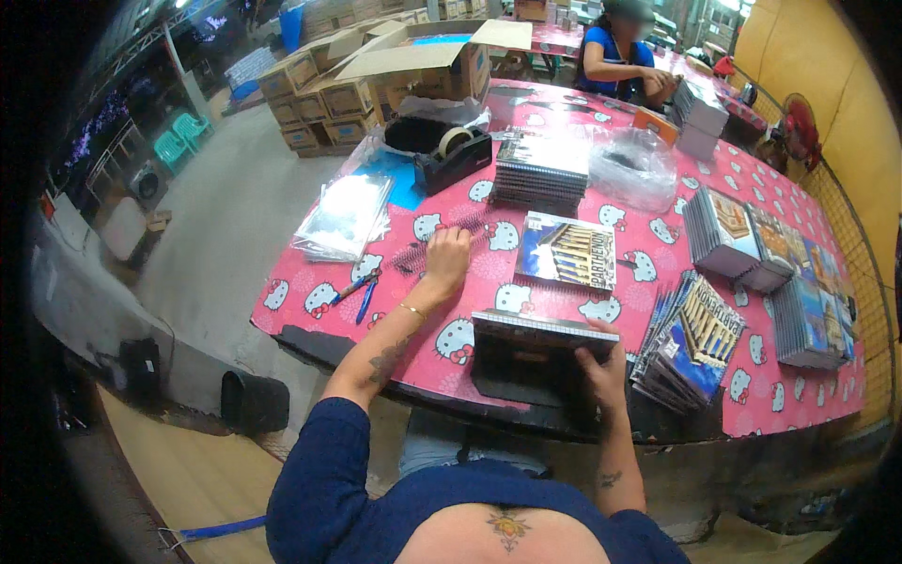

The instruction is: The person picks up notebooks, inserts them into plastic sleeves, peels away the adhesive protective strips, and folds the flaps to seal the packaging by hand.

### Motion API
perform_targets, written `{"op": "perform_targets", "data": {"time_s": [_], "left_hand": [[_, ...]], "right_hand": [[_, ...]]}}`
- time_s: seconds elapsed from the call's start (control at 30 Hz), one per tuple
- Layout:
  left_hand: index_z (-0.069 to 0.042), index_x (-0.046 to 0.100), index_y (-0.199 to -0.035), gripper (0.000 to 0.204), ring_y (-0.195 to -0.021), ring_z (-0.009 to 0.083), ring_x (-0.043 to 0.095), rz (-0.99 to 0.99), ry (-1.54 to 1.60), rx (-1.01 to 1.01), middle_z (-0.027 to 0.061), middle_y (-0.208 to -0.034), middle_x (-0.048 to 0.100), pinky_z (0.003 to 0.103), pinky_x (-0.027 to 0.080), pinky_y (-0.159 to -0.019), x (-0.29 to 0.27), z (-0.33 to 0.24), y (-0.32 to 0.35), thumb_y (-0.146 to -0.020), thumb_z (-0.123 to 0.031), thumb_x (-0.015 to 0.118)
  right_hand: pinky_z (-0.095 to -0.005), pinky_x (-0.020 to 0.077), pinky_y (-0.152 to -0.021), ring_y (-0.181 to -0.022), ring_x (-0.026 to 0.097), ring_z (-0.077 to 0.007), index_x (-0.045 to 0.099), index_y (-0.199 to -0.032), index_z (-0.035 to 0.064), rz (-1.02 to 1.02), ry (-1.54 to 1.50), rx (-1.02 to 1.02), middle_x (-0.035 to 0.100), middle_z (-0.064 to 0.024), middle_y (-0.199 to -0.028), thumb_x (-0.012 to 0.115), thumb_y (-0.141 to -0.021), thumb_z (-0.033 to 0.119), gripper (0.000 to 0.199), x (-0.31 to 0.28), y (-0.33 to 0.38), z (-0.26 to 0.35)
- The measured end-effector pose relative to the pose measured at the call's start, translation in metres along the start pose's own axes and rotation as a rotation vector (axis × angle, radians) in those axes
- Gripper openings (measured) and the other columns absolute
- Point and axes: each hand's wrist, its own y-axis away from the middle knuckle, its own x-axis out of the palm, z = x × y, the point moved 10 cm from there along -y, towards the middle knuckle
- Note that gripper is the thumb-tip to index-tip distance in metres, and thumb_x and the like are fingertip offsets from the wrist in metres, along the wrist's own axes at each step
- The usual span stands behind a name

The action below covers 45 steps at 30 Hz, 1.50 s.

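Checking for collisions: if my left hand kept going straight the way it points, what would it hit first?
Probably the black spiral binding coils just beyond the left hand; its fingers already seem to touch them. Farther along that line sits the black tape dispenser, though depth is unclear.

the right hand (601, 362) covers part of the notebook stack (540, 343) at the table's near edge, and its fingertips are hidden behind it. the left hand (447, 258) hides some of the wire coils (413, 256) beneath it. the far worker's (615, 61) face is blurred, and the fan (800, 127) is cut by the dark rim.
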Motion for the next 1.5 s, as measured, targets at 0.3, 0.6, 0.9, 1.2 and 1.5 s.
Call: {"op": "perform_targets", "data": {"time_s": [0.3,0.6,0.9,1.2,1.5], "left_hand": [[-0.003,0.055,-0.12,0.031,-0.082,0.035,0.06,-0.133,0.379,-0.011,0.0164,-0.089,0.057,0.043,0.05,-0.068,-0.121,-0.026,0.018,-0.094,-0.019,0.059],[-0.002,0.063,-0.118,0.029,-0.074,0.0223,0.064,-0.166,0.92,-0.192,0.0117,-0.091,0.068,0.034,0.05,-0.067,-0.18,-0.043,0.091,-0.089,-0.003,0.061],[-0.002,0.072,-0.105,0.018,-0.069,0.0178,0.063,-0.129,0.722,-0.174,0.0096,-0.08,0.068,0.03,0.049,-0.061,-0.185,-0.061,0.098,-0.088,-0.007,0.069],[-0.004,0.068,-0.1,0.015,-0.074,0.0217,0.065,0.021,0.701,-0.128,0.0117,-0.082,0.068,0.034,0.049,-0.061,-0.172,-0.052,0.08,-0.09,-0.015,0.068],[-0.009,0.061,-0.112,0.029,-0.086,0.031,0.062,0.211,0.61,0.161,0.0128,-0.104,0.06,0.039,0.05,-0.069,-0.168,-0.078,0.063,-0.093,-0.03,0.062]], "right_hand": [[-0.0443,0.0387,-0.098,-0.118,0.053,-0.0309,0.065,-0.115,0.0102,0.146,0.903,-0.654,0.057,-0.0119,-0.127,0.073,-0.081,0.024,0.038,0.118,0.009,0.164],[-0.0366,0.0493,-0.07,-0.071,0.065,-0.0243,0.066,-0.096,0.013,0.151,0.944,-0.611,0.064,-0.0053,-0.075,0.065,-0.086,0.018,0.011,0.153,-0.026,0.117],[-0.0369,0.0494,-0.069,-0.071,0.065,-0.0243,0.067,-0.095,0.014,0.157,0.948,-0.554,0.064,-0.0051,-0.076,0.067,-0.085,0.02,0.011,0.152,-0.031,0.117],[-0.0374,0.0494,-0.071,-0.072,0.066,-0.0252,0.066,-0.09,0.0118,0.17,0.929,-0.557,0.065,-0.0062,-0.076,0.066,-0.086,0.02,0.009,0.154,-0.029,0.118],[-0.0395,0.0493,-0.073,-0.077,0.066,-0.0264,0.065,-0.099,0.0122,0.218,1.022,-0.719,0.066,-0.0069,-0.082,0.061,-0.09,0.02,0.012,0.147,-0.022,0.143]]}}
